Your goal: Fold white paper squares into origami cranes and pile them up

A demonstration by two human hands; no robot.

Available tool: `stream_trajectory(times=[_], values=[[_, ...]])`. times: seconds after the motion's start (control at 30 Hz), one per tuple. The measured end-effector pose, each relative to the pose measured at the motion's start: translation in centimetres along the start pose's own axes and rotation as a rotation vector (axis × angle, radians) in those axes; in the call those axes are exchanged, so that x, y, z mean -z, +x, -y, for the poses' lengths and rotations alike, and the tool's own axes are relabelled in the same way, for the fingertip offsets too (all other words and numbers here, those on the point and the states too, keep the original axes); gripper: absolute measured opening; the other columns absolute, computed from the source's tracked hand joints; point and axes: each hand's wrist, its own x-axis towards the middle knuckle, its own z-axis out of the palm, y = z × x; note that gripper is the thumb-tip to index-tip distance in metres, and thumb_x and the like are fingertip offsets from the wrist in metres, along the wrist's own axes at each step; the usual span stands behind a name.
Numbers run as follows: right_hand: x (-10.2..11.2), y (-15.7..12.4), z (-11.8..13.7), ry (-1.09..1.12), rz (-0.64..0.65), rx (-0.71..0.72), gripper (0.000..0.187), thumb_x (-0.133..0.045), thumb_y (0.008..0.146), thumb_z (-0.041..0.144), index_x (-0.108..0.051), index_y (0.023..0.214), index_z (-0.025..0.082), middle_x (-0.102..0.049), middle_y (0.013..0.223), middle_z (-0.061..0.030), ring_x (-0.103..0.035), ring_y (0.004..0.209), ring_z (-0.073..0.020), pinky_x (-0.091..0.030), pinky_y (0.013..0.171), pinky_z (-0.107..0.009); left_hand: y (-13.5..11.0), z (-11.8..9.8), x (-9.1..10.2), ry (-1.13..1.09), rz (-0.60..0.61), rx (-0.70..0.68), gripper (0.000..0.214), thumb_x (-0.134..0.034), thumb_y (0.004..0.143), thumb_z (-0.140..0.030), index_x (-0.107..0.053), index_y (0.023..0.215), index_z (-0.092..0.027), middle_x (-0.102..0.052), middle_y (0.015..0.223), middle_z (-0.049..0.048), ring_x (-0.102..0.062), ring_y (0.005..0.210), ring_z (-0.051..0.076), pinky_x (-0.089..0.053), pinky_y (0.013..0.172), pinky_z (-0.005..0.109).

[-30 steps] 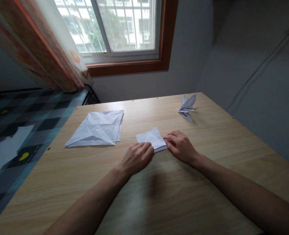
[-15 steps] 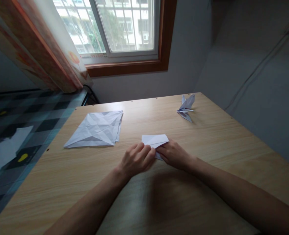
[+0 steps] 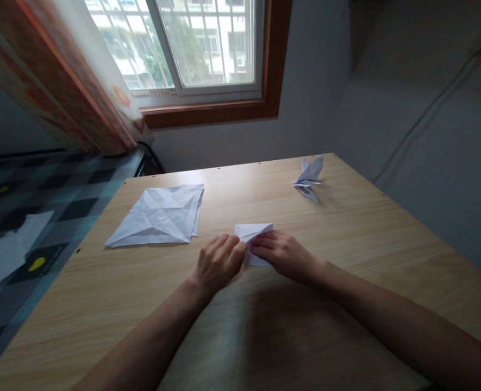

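Note:
A small folded white paper (image 3: 251, 232) lies on the wooden table (image 3: 346, 239) in front of me. My left hand (image 3: 218, 263) pinches its left edge with curled fingers. My right hand (image 3: 283, 254) presses and grips the paper's right side, fingers curled over a fold. Most of the paper's near half is hidden under my fingers.
A stack of creased white sheets (image 3: 158, 214) lies to the left. A finished folded paper figure (image 3: 308, 179) stands at the far right of the table. Grey walls close in behind and to the right. A checked bedcover (image 3: 40, 206) with white paper (image 3: 4, 252) lies left of the table.
The paper went from a flat square to a narrower folded shape. My right hand moved left across it, and both hands now meet at its near edge.

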Motion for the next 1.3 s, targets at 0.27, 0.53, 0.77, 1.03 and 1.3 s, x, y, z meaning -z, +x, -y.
stream_trajectory(times=[0.27,0.53,0.77,1.03,1.3], values=[[1.4,-0.5,0.9,-0.056,0.044,0.032,0.021,-0.048,0.092,0.010,-0.067,0.094,0.015,-0.071,0.091,-0.0106,-0.064,0.083,-0.0213,-0.051,0.076,-0.034,-0.2,0.5,-0.1,-0.094,0.024,0.000,0.023,-0.061,0.082,-0.010,-0.064,0.101,-0.022,-0.051,0.137,0.0137,-0.049,0.121,0.029,-0.048,0.090,0.042],[2.4,-1.1,-0.3,0.079,0.064,-0.035,0.018,-0.058,0.090,0.029,-0.067,0.097,0.014,-0.071,0.104,-0.0142,-0.068,0.094,-0.0242,-0.054,0.084,-0.037,-0.3,1.5,0.2,-0.194,0.347,0.039,0.025,-0.065,0.077,-0.035,-0.069,0.095,-0.018,-0.044,0.146,0.0162,-0.037,0.135,0.040,-0.037,0.105,0.057],[1.6,-1.7,-1.1,0.163,0.005,-0.019,0.016,-0.052,0.087,0.013,-0.067,0.090,0.016,-0.071,0.109,-0.0135,-0.069,0.096,-0.0224,-0.055,0.087,-0.035,-0.6,2.2,-0.1,-0.156,0.279,0.041,0.013,-0.062,0.076,-0.017,-0.069,0.088,-0.018,-0.055,0.135,0.0144,-0.047,0.128,0.034,-0.041,0.103,0.053],[1.8,-1.5,-0.4,0.322,0.039,-0.043,0.013,-0.052,0.077,0.008,-0.060,0.080,0.018,-0.069,0.089,-0.0081,-0.064,0.075,-0.0176,-0.053,0.071,-0.029,-0.4,1.5,-0.6,-0.208,0.161,0.052,0.004,-0.062,0.086,-0.021,-0.065,0.086,-0.018,-0.065,0.114,0.0117,-0.060,0.106,0.026,-0.052,0.088,0.042],[1.5,-1.4,-0.2,0.278,0.049,-0.003,0.036,-0.056,0.073,0.010,-0.064,0.108,0.015,-0.061,0.110,-0.0130,-0.060,0.090,-0.0223,-0.054,0.079,-0.036,-0.8,1.4,-1.9,-0.217,0.169,0.186,0.071,-0.061,0.086,-0.020,-0.024,0.147,-0.027,-0.045,0.143,0.0172,-0.060,0.112,0.027,-0.054,0.089,0.042]])
